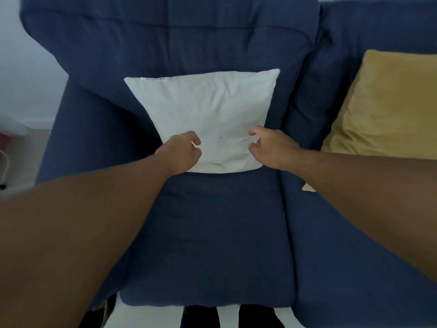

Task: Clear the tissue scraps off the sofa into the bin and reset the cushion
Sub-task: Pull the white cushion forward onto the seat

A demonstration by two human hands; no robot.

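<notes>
From the head view, the white square fabric cushion [205,119] is leaning against the dark blue sofa [212,233] backrest. The left hand [182,152] and right hand [272,147] are hovering curled and half-open at its lower corners, gripping nothing. Released unsupported, it may slump forward. No tissue scraps visible.

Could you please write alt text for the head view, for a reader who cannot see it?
Two bare hands, left hand and right hand, reach with curled fingers to the lower edge of a white cushion propped against the back of a navy blue sofa. A mustard yellow cushion sits on the next seat; no tissue scraps show.
</notes>
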